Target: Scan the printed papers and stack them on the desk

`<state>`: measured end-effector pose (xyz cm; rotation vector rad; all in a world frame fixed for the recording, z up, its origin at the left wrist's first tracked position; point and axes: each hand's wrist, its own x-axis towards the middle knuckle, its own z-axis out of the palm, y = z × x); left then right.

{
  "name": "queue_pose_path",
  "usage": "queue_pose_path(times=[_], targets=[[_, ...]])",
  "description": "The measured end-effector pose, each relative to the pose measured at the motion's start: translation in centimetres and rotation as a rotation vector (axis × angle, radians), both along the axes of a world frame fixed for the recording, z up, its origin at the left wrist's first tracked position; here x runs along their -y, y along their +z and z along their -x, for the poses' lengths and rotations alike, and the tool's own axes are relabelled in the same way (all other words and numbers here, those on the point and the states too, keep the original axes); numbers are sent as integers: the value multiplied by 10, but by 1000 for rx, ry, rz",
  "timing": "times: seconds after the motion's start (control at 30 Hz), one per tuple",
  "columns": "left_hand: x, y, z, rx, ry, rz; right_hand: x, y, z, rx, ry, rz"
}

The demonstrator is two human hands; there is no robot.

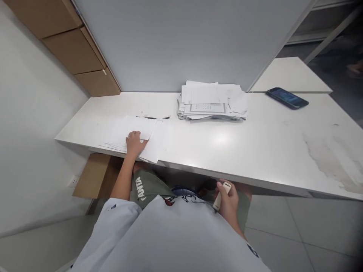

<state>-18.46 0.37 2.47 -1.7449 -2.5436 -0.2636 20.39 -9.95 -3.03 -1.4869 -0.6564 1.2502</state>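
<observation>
Several white paper sheets lie loosely overlapped near the front edge of the white table. My left hand rests palm down on them, thumb held out from the other fingers, not gripping anything visible. Below the table edge, over my lap, my right hand is closed around a small cream-coloured handheld device with a dark slot at its upper end. What kind of device it is I cannot make out. Farther back, against the grey panel, a thick stack of printed papers sits with uneven edges.
A dark phone lies at the right back. Brown cardboard boxes line the left side of the grey panel. Under the table's left end is another cardboard box. Stains mark the tabletop at right.
</observation>
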Motion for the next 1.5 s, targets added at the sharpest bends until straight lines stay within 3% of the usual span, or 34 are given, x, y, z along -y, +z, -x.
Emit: queue_pose_path(times=[0.23, 0.37, 0.47, 0.53, 0.67, 0.8, 0.9, 1.13, 1.3, 1.5], targets=[[-6, 10, 12, 16, 23, -55, -3, -4, 3, 7, 21, -1], [-16, 33, -1, 193, 35, -317, -3, -4, 6, -15, 4, -20], [-17, 59, -42, 580, 84, -673, -5, 0, 9, -65, 16, -32], [-13, 76, -81, 954, 76, -809, -8, 8, 11, -108, 47, -46], [-1, 89, -153, 1532, -33, -766, -18, 31, 13, -277, 144, -127], [9, 67, -191, 1809, 102, -618, -29, 47, 2, -533, 193, -192], [23, 41, -202, 1911, 171, -476, -35, 45, -17, -626, 233, -172], [89, -9, -217, 2008, 267, -402, -24, 9, -54, -343, 364, -98], [118, -26, -215, 2168, 292, -281, -11, 6, -51, -380, 362, -77], [114, -35, -214, 2071, 316, -255, -15, 24, -37, -402, 353, -80]])
